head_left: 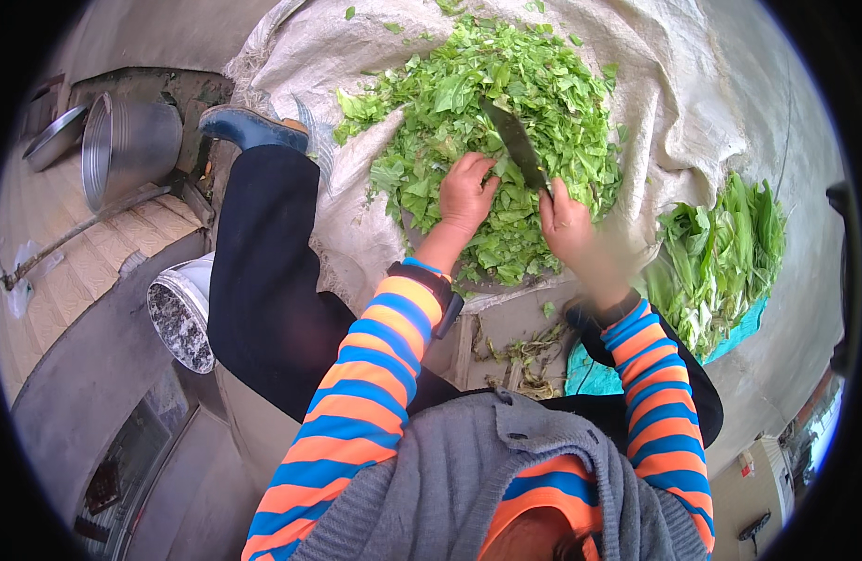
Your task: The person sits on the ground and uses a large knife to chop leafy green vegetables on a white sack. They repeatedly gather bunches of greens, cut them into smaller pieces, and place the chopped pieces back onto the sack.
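Observation:
A large heap of chopped leafy greens (543,84) lies on a pale woven sheet (674,103). My right hand (566,224) is closed round the handle of a broad dark-bladed kitchen knife (515,140). Its blade points away and to the left, over the middle of the heap. Just left of the knife, my left hand (465,194) rests on the near side of the greens. The fingers there are curled down on the leaves, with the tips partly hidden. Some dark surface shows under the near edge of the heap.
Uncut long-leaved greens (716,252) lie at the right on a teal sack (594,369). At the far left are a metal pot (136,145), a wooden stick (85,229) and a white bucket (192,290). Wilted scraps (529,360) lie near my legs. My blue boot (253,128) stands beside the sheet.

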Motion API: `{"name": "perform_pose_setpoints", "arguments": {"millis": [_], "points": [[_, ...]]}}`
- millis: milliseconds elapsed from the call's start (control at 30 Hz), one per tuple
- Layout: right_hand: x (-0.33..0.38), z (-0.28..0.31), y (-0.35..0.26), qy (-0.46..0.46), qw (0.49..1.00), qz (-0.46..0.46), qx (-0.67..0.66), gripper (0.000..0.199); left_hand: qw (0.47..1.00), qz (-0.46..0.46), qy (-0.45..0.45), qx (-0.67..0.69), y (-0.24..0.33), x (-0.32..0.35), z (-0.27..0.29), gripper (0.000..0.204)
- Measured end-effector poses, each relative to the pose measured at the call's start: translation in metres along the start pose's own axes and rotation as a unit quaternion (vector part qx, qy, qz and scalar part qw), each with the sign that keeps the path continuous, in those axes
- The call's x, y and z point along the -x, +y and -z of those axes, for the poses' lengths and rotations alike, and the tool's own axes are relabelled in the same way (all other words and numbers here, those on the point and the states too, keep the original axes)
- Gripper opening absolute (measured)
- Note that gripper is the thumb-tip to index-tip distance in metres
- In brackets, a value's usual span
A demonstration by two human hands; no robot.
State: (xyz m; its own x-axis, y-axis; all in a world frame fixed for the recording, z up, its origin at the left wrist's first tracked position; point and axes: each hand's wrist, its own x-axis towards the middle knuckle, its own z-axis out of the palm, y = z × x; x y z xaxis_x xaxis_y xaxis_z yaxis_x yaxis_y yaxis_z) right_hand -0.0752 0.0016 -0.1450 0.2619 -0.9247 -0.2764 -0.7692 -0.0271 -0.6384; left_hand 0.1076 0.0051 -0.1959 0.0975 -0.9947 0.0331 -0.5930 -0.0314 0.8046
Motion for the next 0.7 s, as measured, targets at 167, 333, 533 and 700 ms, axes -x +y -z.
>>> {"name": "perform_pose_setpoints", "arguments": {"millis": [167, 333, 533, 700], "points": [[0.005, -0.003, -0.006, -0.023, 0.997, -0.017, 0.077, 0.018, 1.000, 0.011, -0.009, 0.005, 0.000, 0.018, 0.004, 0.024], [0.015, 0.002, -0.018, 0.005, 0.999, -0.029, 0.020, 0.018, 0.991, 0.112, -0.059, 0.047, 0.004, 0.021, 0.003, 0.022], [0.001, -0.012, -0.004, -0.041, 0.995, -0.029, 0.083, 0.020, 0.979, 0.131, 0.082, -0.134, 0.007, 0.036, 0.008, 0.055], [0.023, 0.032, -0.006, 0.025, 1.000, -0.016, -0.003, 0.021, 0.946, 0.226, 0.218, -0.077, -0.044, 0.041, 0.029, 0.074]]}}
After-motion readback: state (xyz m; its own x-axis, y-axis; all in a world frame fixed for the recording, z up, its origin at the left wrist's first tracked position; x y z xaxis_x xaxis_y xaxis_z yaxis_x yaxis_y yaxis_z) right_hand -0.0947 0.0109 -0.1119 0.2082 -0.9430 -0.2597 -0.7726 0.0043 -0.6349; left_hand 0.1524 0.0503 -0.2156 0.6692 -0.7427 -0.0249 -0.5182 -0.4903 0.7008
